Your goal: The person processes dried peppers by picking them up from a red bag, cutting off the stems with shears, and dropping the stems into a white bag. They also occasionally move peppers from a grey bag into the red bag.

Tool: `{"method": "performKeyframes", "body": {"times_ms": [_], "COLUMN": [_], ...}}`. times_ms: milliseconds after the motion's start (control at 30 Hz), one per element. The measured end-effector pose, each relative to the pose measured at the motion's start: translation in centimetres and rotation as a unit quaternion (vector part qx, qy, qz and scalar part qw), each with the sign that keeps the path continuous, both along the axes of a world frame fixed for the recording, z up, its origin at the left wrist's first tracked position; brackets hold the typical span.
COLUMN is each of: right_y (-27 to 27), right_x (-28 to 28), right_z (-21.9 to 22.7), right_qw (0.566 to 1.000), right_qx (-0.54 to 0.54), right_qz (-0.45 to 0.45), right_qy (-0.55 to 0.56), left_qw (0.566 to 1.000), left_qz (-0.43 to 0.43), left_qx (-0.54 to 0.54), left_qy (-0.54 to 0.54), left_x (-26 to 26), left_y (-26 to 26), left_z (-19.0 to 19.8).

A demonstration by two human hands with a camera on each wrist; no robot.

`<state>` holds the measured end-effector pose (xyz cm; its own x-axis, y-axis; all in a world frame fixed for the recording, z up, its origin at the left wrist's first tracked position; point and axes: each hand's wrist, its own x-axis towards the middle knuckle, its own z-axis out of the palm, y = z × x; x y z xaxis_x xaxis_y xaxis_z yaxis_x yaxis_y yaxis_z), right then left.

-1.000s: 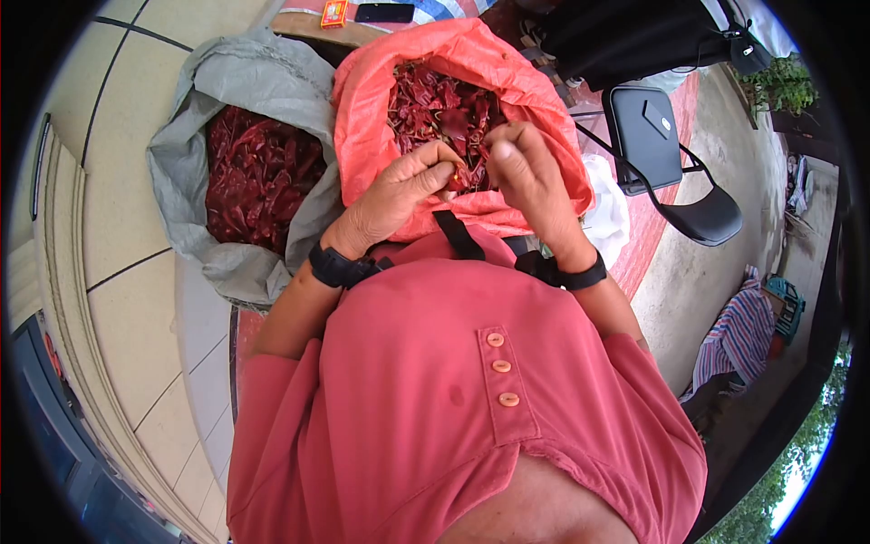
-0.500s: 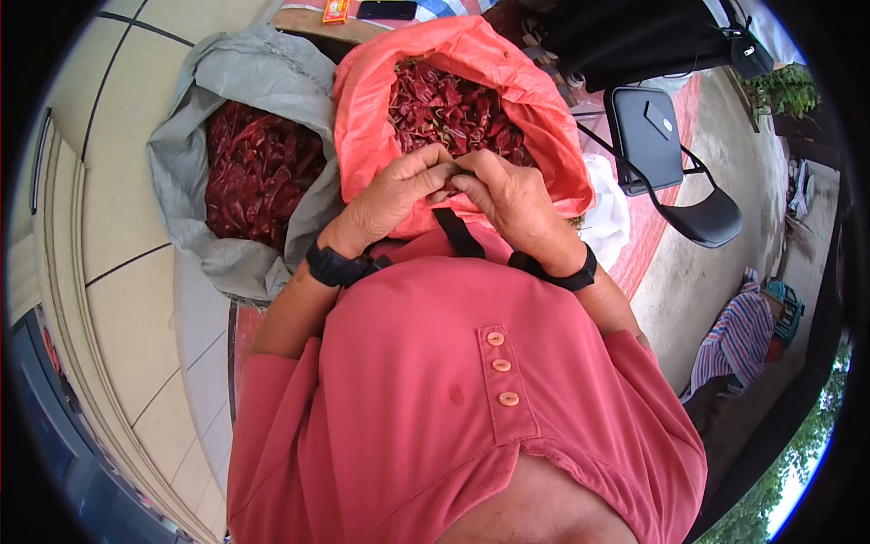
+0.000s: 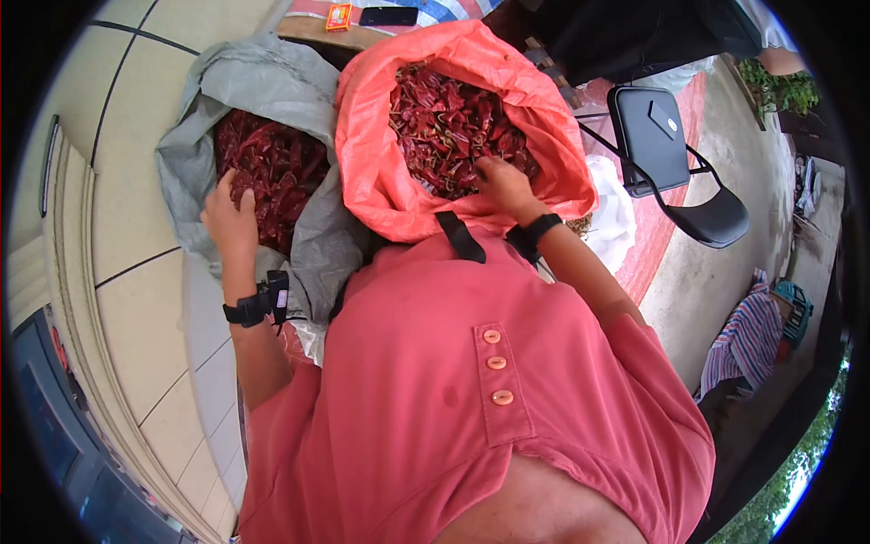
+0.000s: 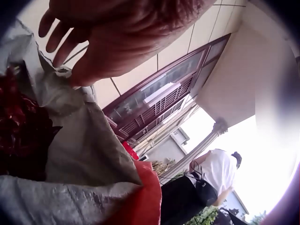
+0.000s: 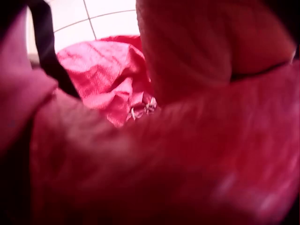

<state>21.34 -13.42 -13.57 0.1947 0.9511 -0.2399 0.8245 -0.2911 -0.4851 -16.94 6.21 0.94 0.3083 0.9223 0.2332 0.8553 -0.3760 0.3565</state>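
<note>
Currently the left hand (image 3: 231, 222) is over the outer rim of the grey sack (image 3: 249, 71), which stands just left of the red sack (image 3: 373, 195). Its fingers are spread, nothing seen in them; contact with the rim: cannot tell. The right hand (image 3: 509, 189) reaches into the near right part of the red sack's mouth, fingertips at the dried chillies (image 3: 446, 122). Whether it pinches one cannot be told; the right wrist view is blurred.

Risks (judged). Left: a chilli let go this close to the outer rim could drop outside, onto the tiles (image 3: 140, 290) farther left of the red sack. Right: a forearm leaning on the soft near rim could fold it inward and cover the chillies; brittle pods could crack if squeezed.

Count, outward: hands 2; black wristbands (image 3: 246, 311) 2; sacks of chillies 2, one heap inside the red sack, a second heap (image 3: 285, 172) in the grey one; pods overlap, not countable. Black folding chair (image 3: 666, 136), right of the red sack: 1. White bag (image 3: 612, 208), between them: 1. Beyond the red sack: phone (image 3: 388, 16) 1, small orange box (image 3: 338, 16) 1
</note>
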Motion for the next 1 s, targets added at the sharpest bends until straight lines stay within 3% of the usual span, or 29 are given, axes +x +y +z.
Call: {"method": "performKeyframes", "body": {"times_ms": [33,67,133,167,267,333,367,433,467,500,633,667,767,867,967,1000], "right_y": [0.6,1.2,2.0,2.0,1.7,1.6,1.7,2.1,2.4,2.9,3.8,3.9,4.2,3.9,3.7,3.8], "right_x": [-1.0,-1.7,-2.4,-2.6,-2.3,-1.1,-0.6,-0.3,-0.2,-0.8,-2.9,-3.3,-3.9,-4.1,-4.2,-4.3], "right_z": [1.0,0.7,-0.8,-1.6,-2.2,-1.5,-0.6,1.4,3.1,6.3,14.2,15.3,16.4,17.2,16.4,16.5], "right_qw": [0.998,0.996,0.989,0.989,0.994,0.997,0.991,0.935,0.888,0.830,0.777,0.777,0.783,0.781,0.798,0.839], "right_qx": [-0.040,-0.063,-0.107,-0.119,-0.081,0.007,0.050,0.092,0.113,0.138,0.181,0.184,0.203,0.183,0.191,0.246], "right_qz": [0.043,0.057,0.087,0.077,0.063,-0.004,-0.039,-0.122,-0.161,-0.182,-0.195,-0.191,-0.184,-0.174,-0.152,-0.116], "right_qy": [-0.008,-0.020,-0.048,-0.036,-0.028,0.071,0.119,0.321,0.416,0.510,0.571,0.570,0.559,0.572,0.551,0.472], "left_qw": [0.995,1.000,0.967,0.964,0.962,0.936,0.903,0.872,0.852,0.856,0.881,0.890,0.778,0.745,0.812,0.802], "left_qz": [-0.003,0.004,0.019,0.004,-0.040,-0.097,-0.100,-0.153,-0.180,-0.215,-0.300,-0.307,-0.294,-0.291,-0.331,-0.308], "left_qx": [0.067,-0.006,-0.146,-0.139,-0.117,-0.179,-0.235,-0.329,-0.373,-0.345,-0.229,-0.200,-0.401,-0.457,-0.322,-0.362], "left_qy": [0.071,-0.022,-0.210,-0.227,-0.242,-0.287,-0.345,-0.329,-0.319,-0.318,-0.286,-0.271,-0.383,-0.389,-0.357,-0.360], "left_x": [0.1,0.8,3.2,4.7,7.5,9.5,10.2,11.7,12.6,13.8,18.8,19.6,21.4,21.3,20.8,20.6], "left_y": [-0.5,-1.0,-2.5,-3.4,-5.3,-6.8,-7.1,-7.5,-7.5,-7.6,-8.1,-8.3,-8.1,-7.6,-7.9,-7.9], "left_z": [0.2,0.2,0.2,0.6,2.4,3.8,3.2,3.0,3.0,2.6,-0.4,-1.0,-1.9,-1.3,-0.3,0.2]}}
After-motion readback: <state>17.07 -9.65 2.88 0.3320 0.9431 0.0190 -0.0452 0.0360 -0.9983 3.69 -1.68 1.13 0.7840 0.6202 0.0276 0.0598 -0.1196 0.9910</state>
